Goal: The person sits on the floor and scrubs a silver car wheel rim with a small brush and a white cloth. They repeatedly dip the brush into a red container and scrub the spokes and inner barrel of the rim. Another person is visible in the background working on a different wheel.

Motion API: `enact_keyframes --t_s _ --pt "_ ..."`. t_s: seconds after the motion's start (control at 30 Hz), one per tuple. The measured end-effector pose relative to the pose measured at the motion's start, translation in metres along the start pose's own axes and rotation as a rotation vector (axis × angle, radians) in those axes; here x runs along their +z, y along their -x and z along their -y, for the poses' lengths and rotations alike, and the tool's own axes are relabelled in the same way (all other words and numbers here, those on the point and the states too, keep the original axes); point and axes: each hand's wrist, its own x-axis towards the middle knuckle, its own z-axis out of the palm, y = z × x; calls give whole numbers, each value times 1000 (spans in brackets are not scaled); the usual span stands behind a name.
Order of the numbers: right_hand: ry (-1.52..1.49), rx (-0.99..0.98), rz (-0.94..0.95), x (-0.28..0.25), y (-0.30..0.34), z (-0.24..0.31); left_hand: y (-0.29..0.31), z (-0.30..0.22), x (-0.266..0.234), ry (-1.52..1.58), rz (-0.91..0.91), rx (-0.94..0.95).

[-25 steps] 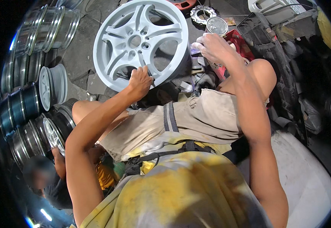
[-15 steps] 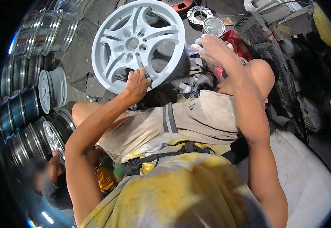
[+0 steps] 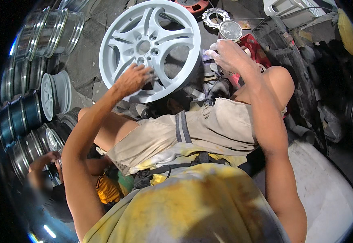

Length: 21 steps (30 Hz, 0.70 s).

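The left hand (image 3: pixel 134 78), fingers loosely spread over the pale wheel (image 3: pixel 148 32) beyond the lap (image 3: pixel 215 121), could mark its spokes (image 3: pixel 176 37) by scraping; I can't tell whether the curled right hand (image 3: pixel 231 53) holds anything.

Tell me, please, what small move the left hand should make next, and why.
Perhaps brush the left hand lightly over the pale wheel: it is over the wheel's lower part, though blur hides whether it touches, and the right hand is beside the wheel, seemingly not gripping it.
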Motion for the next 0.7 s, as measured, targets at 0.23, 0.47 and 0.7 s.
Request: enact_keyframes --t_s 0.23,0.47,0.7 --pt "65 -144 -26 24 -6 -22 -10 12 1 -15 -52 -125" --pt "95 -95 84 3 -8 0 -4 40 13 59 -61 -125" --pt "40 11 84 12 -2 -9 8 20 15 177 -143 -72"
